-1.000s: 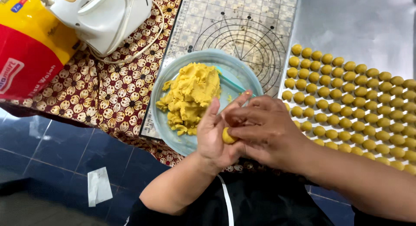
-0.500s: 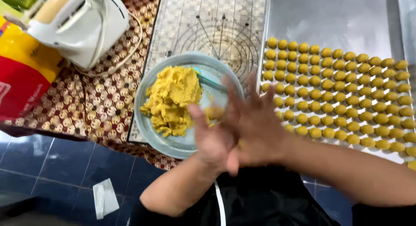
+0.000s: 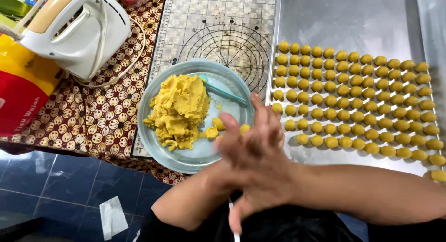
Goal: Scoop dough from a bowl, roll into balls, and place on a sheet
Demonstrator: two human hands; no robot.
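My left hand (image 3: 231, 153) and my right hand (image 3: 265, 130) are pressed palm to palm over the near right rim of a pale blue glass bowl (image 3: 153, 91); both are motion-blurred. The small yellow dough ball between the palms is hidden now. The bowl holds a heap of yellow dough (image 3: 181, 107), a few small loose pieces (image 3: 217, 124) and a teal-handled utensil (image 3: 226, 94). To the right, several rows of rolled yellow dough balls (image 3: 353, 98) lie on a metal tray (image 3: 348, 23).
A white hand mixer (image 3: 76, 33) with its cord lies at the back left on a brown patterned cloth (image 3: 93, 123). A red and yellow bag (image 3: 21, 88) sits at the left edge. A gridded mat (image 3: 218, 23) lies under the bowl. Below is blue tiled floor with a paper scrap (image 3: 113, 217).
The dough ball seen between my palms a second ago is covered now. My hands have slid across each other, fingers stretched out, and the view has shifted a little.
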